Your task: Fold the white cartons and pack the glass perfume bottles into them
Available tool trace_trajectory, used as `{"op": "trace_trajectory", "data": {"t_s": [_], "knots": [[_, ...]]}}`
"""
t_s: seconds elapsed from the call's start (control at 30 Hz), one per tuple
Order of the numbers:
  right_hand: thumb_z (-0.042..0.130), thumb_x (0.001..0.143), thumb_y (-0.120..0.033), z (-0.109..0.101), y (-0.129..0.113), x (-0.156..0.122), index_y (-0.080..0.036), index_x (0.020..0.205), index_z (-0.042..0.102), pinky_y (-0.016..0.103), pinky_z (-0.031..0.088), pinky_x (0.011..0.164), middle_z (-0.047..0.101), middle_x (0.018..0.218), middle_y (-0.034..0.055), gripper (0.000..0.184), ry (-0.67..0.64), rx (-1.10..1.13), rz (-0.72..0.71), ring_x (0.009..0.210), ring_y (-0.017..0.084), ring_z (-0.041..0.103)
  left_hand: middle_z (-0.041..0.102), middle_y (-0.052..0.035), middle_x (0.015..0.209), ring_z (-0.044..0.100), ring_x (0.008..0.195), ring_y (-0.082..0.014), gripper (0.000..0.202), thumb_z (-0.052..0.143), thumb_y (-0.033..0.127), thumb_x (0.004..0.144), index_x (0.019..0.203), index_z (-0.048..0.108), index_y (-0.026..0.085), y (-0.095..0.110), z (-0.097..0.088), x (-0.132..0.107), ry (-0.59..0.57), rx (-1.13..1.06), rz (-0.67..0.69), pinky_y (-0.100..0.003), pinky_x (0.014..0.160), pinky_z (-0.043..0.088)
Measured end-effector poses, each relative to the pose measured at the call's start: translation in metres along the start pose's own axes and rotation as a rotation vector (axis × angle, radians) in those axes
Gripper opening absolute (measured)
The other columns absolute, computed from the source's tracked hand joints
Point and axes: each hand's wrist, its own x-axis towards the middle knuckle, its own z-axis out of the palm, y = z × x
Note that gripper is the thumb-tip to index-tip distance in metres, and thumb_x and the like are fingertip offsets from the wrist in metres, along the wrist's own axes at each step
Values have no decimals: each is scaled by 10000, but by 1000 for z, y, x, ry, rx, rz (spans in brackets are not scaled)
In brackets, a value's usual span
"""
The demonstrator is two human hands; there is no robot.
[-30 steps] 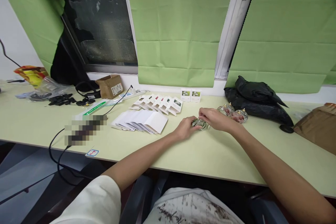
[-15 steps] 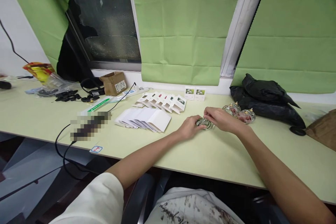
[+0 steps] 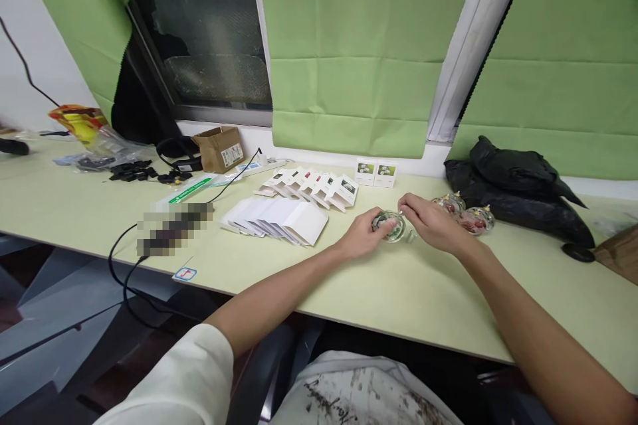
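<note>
Glass container (image 3: 398, 231) in left grip (image 3: 359, 237)

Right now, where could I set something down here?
Bare tabletop lies between the left forearm and right forearm, and between the right forearm and black plastic bag. It's crowded around the white cartons and gold-topped jars.

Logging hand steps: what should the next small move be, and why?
Perhaps steady the glass with the left hand before the right hand moves: the left grips its side, thumb over the top, and the right is pinched close to its rim. Anything in that pinch is too small to tell.
</note>
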Motion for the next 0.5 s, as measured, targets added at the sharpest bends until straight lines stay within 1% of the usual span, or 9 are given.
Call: {"op": "trace_trajectory", "data": {"t_s": [0.1, 0.17, 0.3, 0.4, 0.47, 0.5], "knots": [[317, 1096, -440, 1, 6, -2, -255, 870, 445, 325, 386, 677, 546, 753, -4, 318, -1, -1, 14, 693, 193, 525, 615, -5, 774, 592, 653, -129, 542, 588, 707, 923, 933, 601, 165, 6, 4, 1, -70, -244, -86, -269, 638, 446], [318, 1094, -466, 0, 10, -3, -256, 826, 406, 321, 365, 646, 501, 701, -18, 352, -13, -10, 26, 650, 185, 494, 610, -8, 749, 568, 597, -113, 583, 614, 732, 889, 922, 623, 151, 8, 5, 3, -115, -361, -167, -263, 592, 425], [305, 1085, -488, 0, 12, -2, -258, 797, 385, 321, 357, 617, 464, 660, -19, 377, -15, -6, 31, 616, 182, 450, 621, -25, 762, 548, 606, -107, 612, 715, 728, 808, 904, 669, 125, 11, 2, 7, -155, -516, -296, -268, 584, 410], [306, 1072, -493, -2, 8, 3, -259, 777, 380, 320, 364, 610, 470, 662, -7, 384, -17, 12, 30, 626, 185, 436, 631, -48, 802, 541, 646, -108, 586, 757, 685, 797, 901, 693, 112, 14, 0, 7, -174, -589, -317, -265, 584, 396], [332, 1059, -497, -10, 12, 3, -259, 761, 378, 320, 369, 614, 472, 667, -2, 384, -10, 27, 40, 637, 188, 429, 619, -49, 801, 520, 655, -106, 557, 766, 655, 807, 904, 695, 111, 16, -2, 7, -186, -632, -313, -250, 557, 362], [337, 1053, -494, -16, 17, 2, -260, 754, 381, 326, 375, 624, 478, 675, 6, 382, 20, 35, 49, 649, 193, 432, 611, -47, 798, 505, 653, -104, 542, 773, 639, 807, 906, 692, 113, 17, -4, 7, -187, -653, -313, -242, 537, 338]]}}
